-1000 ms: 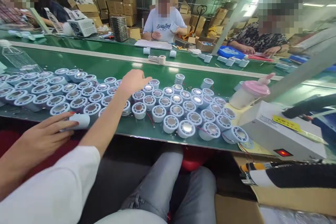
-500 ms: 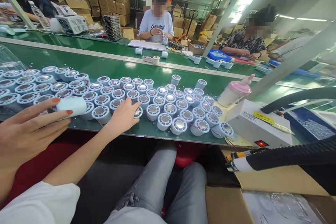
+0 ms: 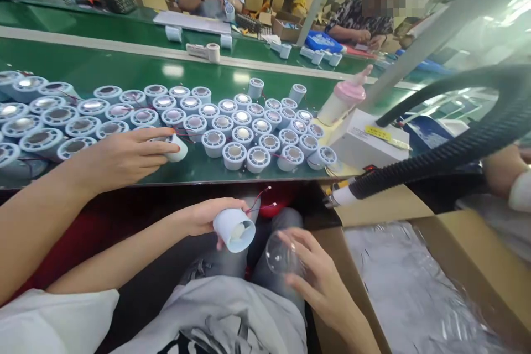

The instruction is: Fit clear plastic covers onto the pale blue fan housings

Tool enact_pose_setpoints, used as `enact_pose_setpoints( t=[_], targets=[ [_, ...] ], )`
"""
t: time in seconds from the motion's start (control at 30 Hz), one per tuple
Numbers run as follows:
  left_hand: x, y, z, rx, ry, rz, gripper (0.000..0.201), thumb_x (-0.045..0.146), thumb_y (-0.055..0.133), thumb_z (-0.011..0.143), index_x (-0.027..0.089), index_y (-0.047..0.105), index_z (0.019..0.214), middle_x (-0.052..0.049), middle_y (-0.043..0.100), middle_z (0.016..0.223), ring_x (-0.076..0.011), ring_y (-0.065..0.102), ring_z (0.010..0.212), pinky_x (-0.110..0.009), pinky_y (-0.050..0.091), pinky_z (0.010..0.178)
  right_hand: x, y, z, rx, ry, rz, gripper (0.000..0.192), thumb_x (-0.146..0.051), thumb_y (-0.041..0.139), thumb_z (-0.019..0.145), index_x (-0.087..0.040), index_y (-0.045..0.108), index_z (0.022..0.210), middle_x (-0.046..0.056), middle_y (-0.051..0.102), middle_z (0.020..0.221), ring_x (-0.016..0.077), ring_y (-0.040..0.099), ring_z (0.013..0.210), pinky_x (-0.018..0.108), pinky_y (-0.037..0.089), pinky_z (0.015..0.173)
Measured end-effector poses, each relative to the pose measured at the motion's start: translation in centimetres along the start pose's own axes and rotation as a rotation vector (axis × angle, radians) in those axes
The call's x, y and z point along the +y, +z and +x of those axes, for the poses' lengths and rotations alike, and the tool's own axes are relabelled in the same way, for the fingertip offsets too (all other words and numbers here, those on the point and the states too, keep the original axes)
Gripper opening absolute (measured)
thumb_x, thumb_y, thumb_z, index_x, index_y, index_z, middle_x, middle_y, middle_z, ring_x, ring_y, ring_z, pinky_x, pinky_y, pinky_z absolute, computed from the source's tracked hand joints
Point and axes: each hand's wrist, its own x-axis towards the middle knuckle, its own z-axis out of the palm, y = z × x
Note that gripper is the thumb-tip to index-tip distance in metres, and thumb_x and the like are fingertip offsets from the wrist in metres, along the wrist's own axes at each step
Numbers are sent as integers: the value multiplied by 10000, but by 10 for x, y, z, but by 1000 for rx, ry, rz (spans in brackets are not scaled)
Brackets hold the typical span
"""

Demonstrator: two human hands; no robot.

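Note:
My left hand (image 3: 203, 217) is closed around a light-blue cylindrical housing (image 3: 226, 227), held over my lap. Its hollow end faces me with a white part inside, and thin red and dark wires with small white connectors stick out behind. To its right, my right hand (image 3: 326, 274) grips a clear plastic dome (image 3: 279, 254) between thumb and fingers. The two pieces are apart. Beyond my hands, many similar housings (image 3: 258, 159) stand in rows on the green bench (image 3: 199, 176), silver discs upward.
From the left a co-worker's hand (image 3: 124, 155) with orange nails reaches over the bench, holding a pale-blue cylinder (image 3: 178, 150). At right are a white box (image 3: 365, 135), a black corrugated hose (image 3: 415, 160), a pink-lidded bottle (image 3: 342, 100) and a carton (image 3: 327, 287) containing clear plastic.
My left hand has lifted a housing off the bench and brought it over my lap. My right hand has come into view with the dome. The co-worker's hand now appears further right.

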Motion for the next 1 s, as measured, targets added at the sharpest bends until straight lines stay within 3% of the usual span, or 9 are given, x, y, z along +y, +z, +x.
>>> enact_pose_setpoints(
  t=[0.07, 0.17, 0.27, 0.33, 0.5, 0.63, 0.83, 0.93, 1.0],
  targets=[
    [-4, 8, 3, -89, -43, 37, 196, 286, 586, 811, 120, 680, 764, -8, 608, 628, -161, 595, 699, -281, 502, 671, -13, 6, 27, 110, -170, -214, 434, -439, 516, 909, -285, 538, 1314, 147, 529, 1261, 310, 561, 1107, 464, 531, 869],
    [-4, 15, 0, -175, 56, 297, 211, 298, 556, 830, 143, 685, 769, 2, 602, 694, -145, 589, 730, -263, 486, 705, -21, 13, 54, 130, -189, -452, 366, -271, 636, 847, -252, 619, 1213, 172, 502, 1304, 342, 553, 1051, 484, 546, 777],
    [-3, 21, -6, -154, 236, 617, 192, 320, 569, 828, 174, 691, 849, -21, 601, 882, -147, 576, 789, -271, 469, 764, -17, 18, 61, 39, -99, -406, 213, -151, 720, 755, -214, 690, 957, 148, 520, 1280, 327, 554, 1042, 446, 551, 753],
    [-3, 24, -9, -95, 268, 679, 195, 316, 564, 838, 191, 679, 933, -39, 565, 985, -154, 561, 823, -292, 455, 798, -14, 19, 60, -12, -26, -242, 157, -131, 761, 709, -204, 661, 807, 117, 530, 1239, 295, 552, 1061, 421, 539, 799],
    [-15, 22, -5, -25, 355, 612, 460, 425, 726, 724, 188, 606, 1099, -45, 528, 999, -173, 552, 869, -290, 468, 758, -16, 13, 57, 2, 102, 233, 132, -240, 707, 790, -191, 610, 716, 81, 537, 1093, 227, 569, 1039, 374, 473, 899],
    [-31, 14, 3, -30, 445, 562, 641, 470, 811, 597, 208, 628, 1153, -69, 516, 1047, -218, 547, 993, -361, 469, 887, -17, 12, 57, 100, 209, 416, 193, -282, 631, 827, -187, 636, 659, 78, 548, 1012, 216, 585, 973, 339, 482, 812],
    [-45, 8, 8, -266, 427, 362, 691, 354, 829, 607, 245, 592, 1247, -120, 560, 1246, -271, 560, 1133, -405, 461, 957, -6, 15, 58, 172, 426, 834, 289, -415, 740, 720, -183, 646, 575, 77, 622, 943, 263, 627, 959, 349, 548, 719],
    [-41, 11, 4, -282, 298, 181, 673, 302, 804, 654, 213, 558, 1274, -117, 611, 1210, -241, 611, 1065, -348, 507, 890, -6, 15, 57, 157, 365, 901, 268, -462, 724, 743, -204, 692, 678, 88, 663, 1052, 285, 627, 1022, 395, 572, 751],
    [-37, 13, 0, -254, 219, 89, 649, 283, 785, 684, 202, 541, 1279, -119, 594, 1252, -227, 617, 1053, -337, 511, 886, -8, 14, 54, 105, 206, 730, 227, -404, 768, 721, -238, 721, 870, 88, 641, 1193, 291, 579, 1137, 442, 521, 908]
  ],
)
